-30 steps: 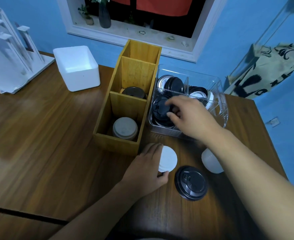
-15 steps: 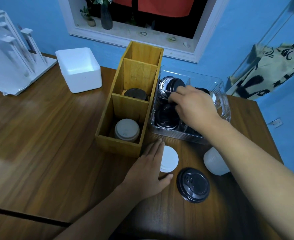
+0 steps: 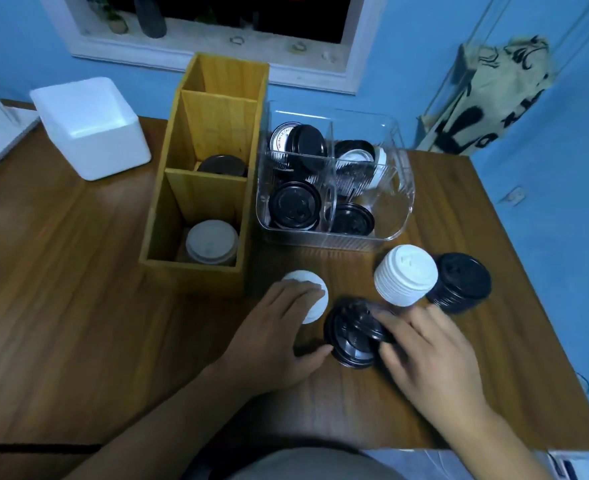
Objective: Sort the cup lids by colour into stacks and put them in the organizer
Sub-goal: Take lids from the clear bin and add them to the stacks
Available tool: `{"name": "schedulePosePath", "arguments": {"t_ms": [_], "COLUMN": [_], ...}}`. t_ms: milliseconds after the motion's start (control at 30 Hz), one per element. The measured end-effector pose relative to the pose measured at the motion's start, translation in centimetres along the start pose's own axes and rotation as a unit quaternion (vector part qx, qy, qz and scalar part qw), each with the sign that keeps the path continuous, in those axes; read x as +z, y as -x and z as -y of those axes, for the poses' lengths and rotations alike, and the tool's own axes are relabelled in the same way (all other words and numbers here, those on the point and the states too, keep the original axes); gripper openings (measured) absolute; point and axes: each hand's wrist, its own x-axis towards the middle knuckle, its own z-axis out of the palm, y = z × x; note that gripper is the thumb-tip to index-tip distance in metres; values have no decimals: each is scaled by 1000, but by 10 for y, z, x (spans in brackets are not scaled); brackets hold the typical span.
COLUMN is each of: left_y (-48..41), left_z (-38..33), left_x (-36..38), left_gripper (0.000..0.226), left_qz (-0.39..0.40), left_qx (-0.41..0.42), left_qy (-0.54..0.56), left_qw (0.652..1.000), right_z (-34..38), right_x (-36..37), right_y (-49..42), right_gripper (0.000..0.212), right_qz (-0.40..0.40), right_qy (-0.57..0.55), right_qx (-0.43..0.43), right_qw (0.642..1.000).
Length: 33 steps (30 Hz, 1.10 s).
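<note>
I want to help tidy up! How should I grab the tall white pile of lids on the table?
Wrap your fingers round the ribbed sides of the white stack, low down, so no lids stay behind. Probably come from the near-left side; the black stack crowds its right.

Matte blue walls (image 3: 424, 64) close in the far and right sides of a brown wood-grain worktop (image 3: 61, 289). Behind its far edge sits a window with a white frame (image 3: 355, 46), the pane dark; its pale sill (image 3: 251, 41) carries a dark vase (image 3: 152, 15) and a small plant pot (image 3: 117, 26). Beyond the far right corner hangs a cream cloth bag (image 3: 487, 109) printed in black. Light is dim and bluish.
</note>
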Motion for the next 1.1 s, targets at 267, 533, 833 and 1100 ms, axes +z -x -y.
{"name": "schedulePosePath", "arguments": {"t_ms": [267,533,833,1100], "left_y": [-1,-4,-8,-8], "left_z": [-16,-21,-22,-20], "left_x": [11,21,25,30], "left_gripper": [71,103,104,106], "left_qz": [16,104,103,116], "left_qx": [41,16,-3,-10], "left_qy": [-20,-25,-6,-25], "left_qw": [999,994,995,993], "right_z": [-5,-19,-6,12], "right_x": [1,9,-3,18], "right_y": [11,-2,8,13], "right_gripper": [39,36,61,75], "right_qz": [84,199,37,75], "right_qy": [-131,-353,-263,-248], "right_qx": [-1,91,178,171], "right_qw": [988,910,947,951]}}
